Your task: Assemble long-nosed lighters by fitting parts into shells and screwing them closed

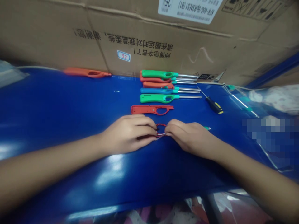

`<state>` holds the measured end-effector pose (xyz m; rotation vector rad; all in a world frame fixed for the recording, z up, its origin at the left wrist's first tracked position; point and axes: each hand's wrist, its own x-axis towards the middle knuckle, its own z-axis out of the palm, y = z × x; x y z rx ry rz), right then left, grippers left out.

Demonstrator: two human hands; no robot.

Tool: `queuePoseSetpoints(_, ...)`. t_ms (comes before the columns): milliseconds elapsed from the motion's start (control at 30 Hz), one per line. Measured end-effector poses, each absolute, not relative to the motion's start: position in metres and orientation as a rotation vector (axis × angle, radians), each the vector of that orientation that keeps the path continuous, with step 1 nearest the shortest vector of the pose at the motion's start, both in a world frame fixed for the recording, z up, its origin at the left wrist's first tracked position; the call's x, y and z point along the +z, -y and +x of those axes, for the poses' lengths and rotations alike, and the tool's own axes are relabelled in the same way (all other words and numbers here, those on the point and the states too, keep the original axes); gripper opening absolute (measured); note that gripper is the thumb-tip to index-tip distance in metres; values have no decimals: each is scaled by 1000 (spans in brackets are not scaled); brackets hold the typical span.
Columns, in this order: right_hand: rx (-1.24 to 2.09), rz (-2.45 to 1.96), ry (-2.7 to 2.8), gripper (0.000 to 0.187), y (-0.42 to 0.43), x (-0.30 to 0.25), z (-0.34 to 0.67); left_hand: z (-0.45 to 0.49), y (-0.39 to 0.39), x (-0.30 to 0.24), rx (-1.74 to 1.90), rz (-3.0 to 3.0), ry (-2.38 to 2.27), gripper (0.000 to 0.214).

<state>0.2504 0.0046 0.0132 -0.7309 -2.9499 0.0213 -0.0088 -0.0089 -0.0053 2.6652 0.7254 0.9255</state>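
Note:
My left hand (132,133) and my right hand (187,137) meet at the middle of the blue table. Both are closed, fingertips pinching a red lighter handle shell (161,124). Its finger loop shows between the hands, and the rest is hidden under my fingers. Thin light-coloured strands, perhaps wires, run across the gap below the loop. A small green tip (207,128) sticks out behind my right hand; what it belongs to is hidden. Just beyond my hands lies another red handle half (142,109), its hollow inside facing up.
Several long-nosed gas lighters (161,98) in green, red, orange and blue lie in a row farther back. A black-and-yellow screwdriver (215,105) sits to their right. An orange handle (81,72) lies at the back left, against a cardboard box (93,18). Clear plastic bags (261,99) are at right.

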Motion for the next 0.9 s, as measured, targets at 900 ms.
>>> queuePoseSetpoints(900,920,-1016,2416,5,-10,20,243,-9,7,-5,830,2648,-680,16)
